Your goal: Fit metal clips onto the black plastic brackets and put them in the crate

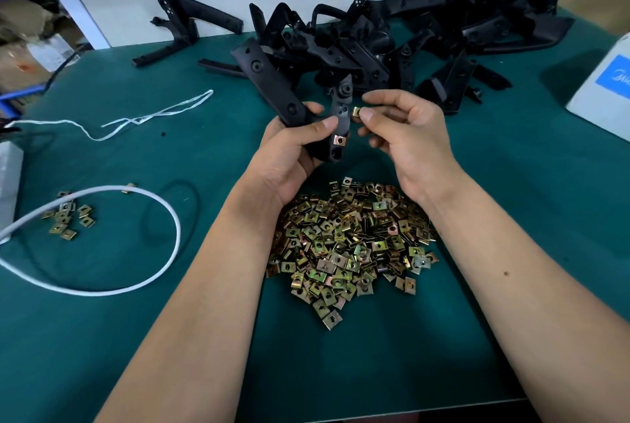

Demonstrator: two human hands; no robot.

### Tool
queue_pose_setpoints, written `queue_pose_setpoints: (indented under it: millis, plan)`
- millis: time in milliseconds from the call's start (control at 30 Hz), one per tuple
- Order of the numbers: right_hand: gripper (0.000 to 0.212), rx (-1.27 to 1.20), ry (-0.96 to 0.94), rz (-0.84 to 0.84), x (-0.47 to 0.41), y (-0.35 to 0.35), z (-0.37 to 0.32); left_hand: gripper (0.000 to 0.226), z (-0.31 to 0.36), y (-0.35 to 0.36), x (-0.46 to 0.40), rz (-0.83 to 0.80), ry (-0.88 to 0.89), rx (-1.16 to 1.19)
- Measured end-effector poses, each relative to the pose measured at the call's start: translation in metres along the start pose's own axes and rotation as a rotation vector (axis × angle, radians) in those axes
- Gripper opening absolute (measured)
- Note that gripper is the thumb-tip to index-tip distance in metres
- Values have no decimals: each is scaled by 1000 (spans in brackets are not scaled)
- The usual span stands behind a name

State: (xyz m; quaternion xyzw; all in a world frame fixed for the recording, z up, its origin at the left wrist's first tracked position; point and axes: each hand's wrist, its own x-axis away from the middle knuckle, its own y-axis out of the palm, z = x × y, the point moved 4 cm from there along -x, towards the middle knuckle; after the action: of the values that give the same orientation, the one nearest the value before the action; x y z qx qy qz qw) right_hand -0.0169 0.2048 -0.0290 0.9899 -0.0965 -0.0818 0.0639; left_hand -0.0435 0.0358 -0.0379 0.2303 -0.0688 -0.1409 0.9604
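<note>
My left hand (293, 146) grips a black plastic bracket (269, 82) above the green table, its narrow arm pointing up. One brass-coloured clip (339, 140) sits fitted on the bracket's lower end. My right hand (409, 129) pinches a second metal clip (356, 112) between thumb and forefinger, right beside the bracket's upper arm edge. A large heap of loose metal clips (351, 245) lies on the table between my forearms. No crate is in view.
A pile of black brackets (392, 41) fills the back of the table, with one bracket (184, 27) apart at the left. A white cord loop (102, 286), white string (153, 116) and a few stray clips (68, 218) lie left. A white box (606, 82) stands at the right edge.
</note>
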Motion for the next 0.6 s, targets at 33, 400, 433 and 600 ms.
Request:
queue_pose_setpoints:
  millis: [33,400,433,600]
  plan:
    - [19,2,-1,3,0,0,0,25,0,0,0,-5,-2,-12]
    - [19,-43,21,-25,1,2,-1,24,1,1,2,-21,-29,-24]
    - [19,-48,28,-28,1,3,-1,23,2,2,3,-25,-35,-20]
    - [19,-115,71,-39,3,7,1,21,3,1,4,-53,-69,-8]
